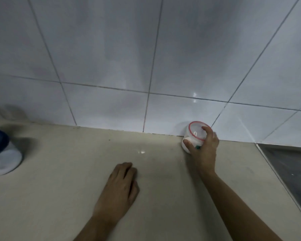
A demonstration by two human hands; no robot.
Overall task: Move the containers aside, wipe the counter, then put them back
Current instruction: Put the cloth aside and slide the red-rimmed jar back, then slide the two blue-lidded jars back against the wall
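Observation:
A small round clear container with a red-rimmed lid (194,132) stands on the beige counter (76,162) against the tiled wall. My right hand (204,150) is wrapped around its side, thumb at the front and fingers over the lid. My left hand (122,185) lies palm down on the counter's middle, holding nothing, fingers loosely together. A second container, white with a dark blue lid (2,152), sits blurred at the far left edge of the counter.
Glossy white wall tiles (146,58) rise straight behind the counter. A steel sink basin (292,171) is sunk into the counter at the far right, its edge running diagonally.

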